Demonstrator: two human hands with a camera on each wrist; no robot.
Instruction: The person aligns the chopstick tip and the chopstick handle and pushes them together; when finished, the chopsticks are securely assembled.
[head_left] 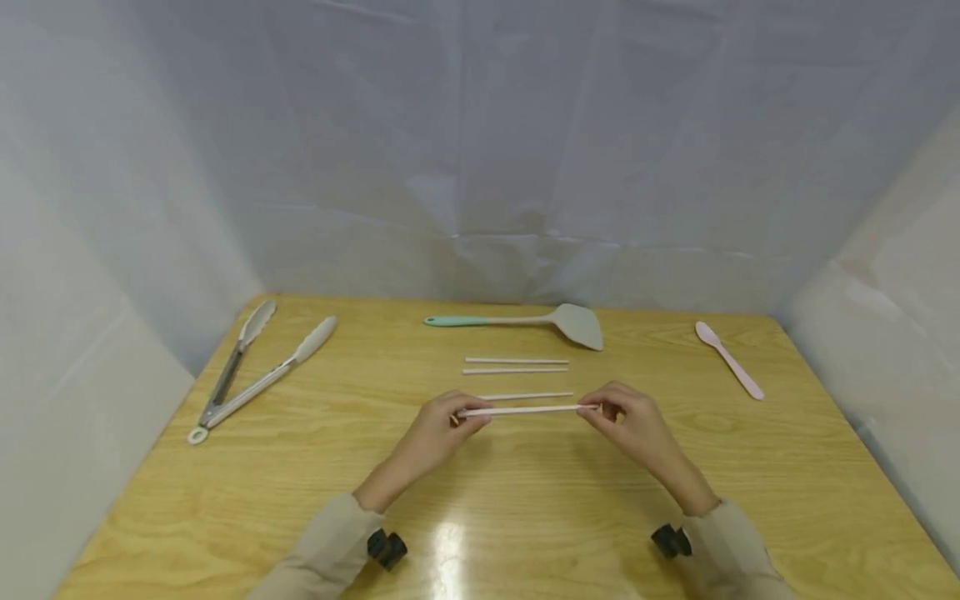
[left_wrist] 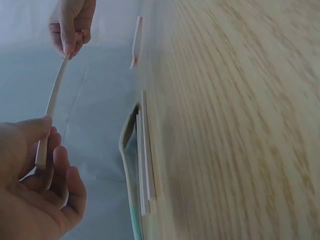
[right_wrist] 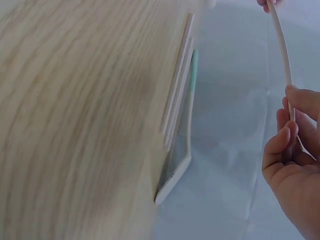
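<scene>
A pale chopstick [head_left: 534, 410] is held level above the table between both hands. My left hand [head_left: 438, 425] pinches its left end with thumb and fingers, and my right hand [head_left: 633, 425] pinches the other end. In the left wrist view the same chopstick [left_wrist: 57, 92] hangs in the air, apart from the tabletop. Just beyond it in the head view lies another chopstick [head_left: 528, 395], partly behind the left fingers. Farther back, two more chopsticks, a rear one [head_left: 517, 361] and a front one [head_left: 517, 371], lie side by side on the wood.
Behind the chopsticks rests a spatula [head_left: 577, 325] with a mint-green handle. Spread metal tongs [head_left: 251, 404] lie at the left of the wooden table [head_left: 225, 517]. A pink spoon [head_left: 731, 360] lies at the right. Pale sheeting [head_left: 517, 167] surrounds the back and sides.
</scene>
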